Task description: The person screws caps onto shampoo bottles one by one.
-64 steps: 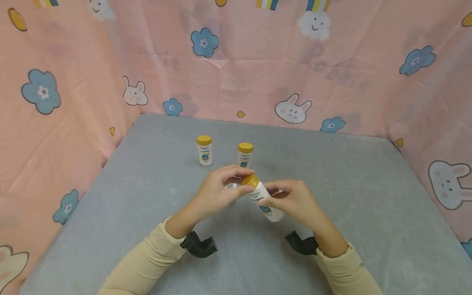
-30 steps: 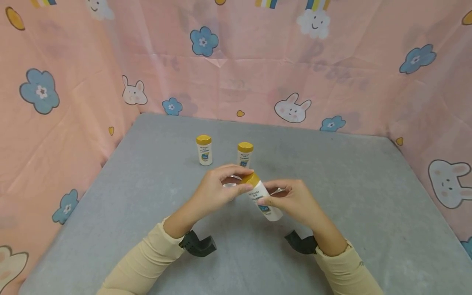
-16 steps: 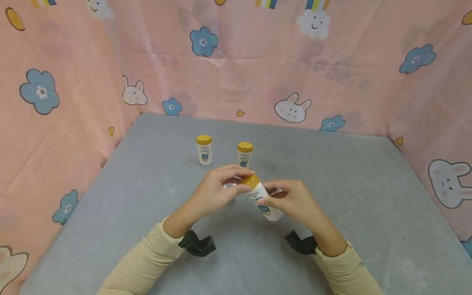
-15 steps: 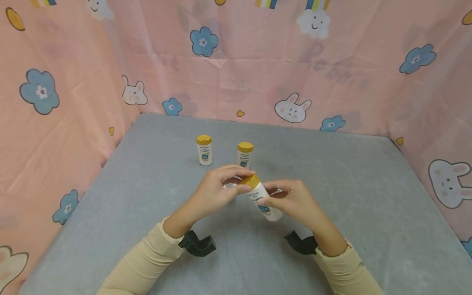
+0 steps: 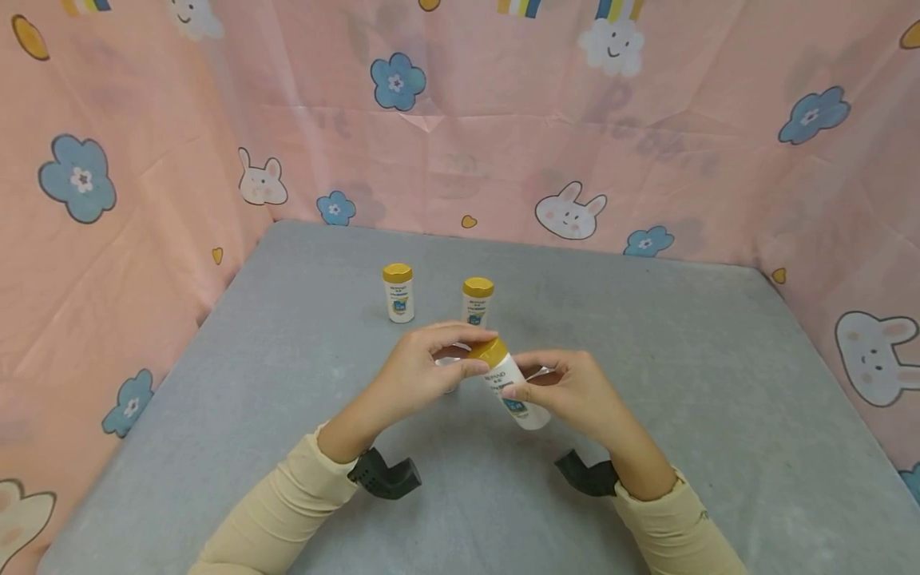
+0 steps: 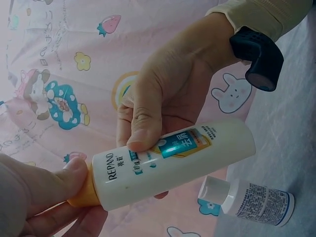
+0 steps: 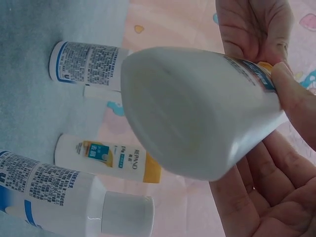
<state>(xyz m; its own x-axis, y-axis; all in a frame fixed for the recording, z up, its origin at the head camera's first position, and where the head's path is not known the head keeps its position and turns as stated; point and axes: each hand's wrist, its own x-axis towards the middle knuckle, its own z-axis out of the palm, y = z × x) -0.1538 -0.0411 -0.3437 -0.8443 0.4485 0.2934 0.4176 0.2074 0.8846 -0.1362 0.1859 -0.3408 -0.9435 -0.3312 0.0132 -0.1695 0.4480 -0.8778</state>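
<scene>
Between both hands a white shampoo bottle (image 5: 507,378) with a gold cap (image 5: 492,352) is held tilted above the table, its cap end up and to the left. My left hand (image 5: 420,363) pinches the cap between thumb and fingers. My right hand (image 5: 575,391) grips the bottle's body, thumb across the label. The left wrist view shows the label of the bottle (image 6: 173,158) reading REPAND, with the cap (image 6: 86,190) mostly covered by the left fingers. In the right wrist view the base of the bottle (image 7: 173,118) faces the camera.
Two gold-capped bottles (image 5: 399,295) (image 5: 477,302) stand upright behind the hands on the grey table (image 5: 647,335). White-capped bottles stand there too, one (image 7: 89,64) upper left and one (image 7: 59,192) lower left in the right wrist view; the hands largely hide them in the head view.
</scene>
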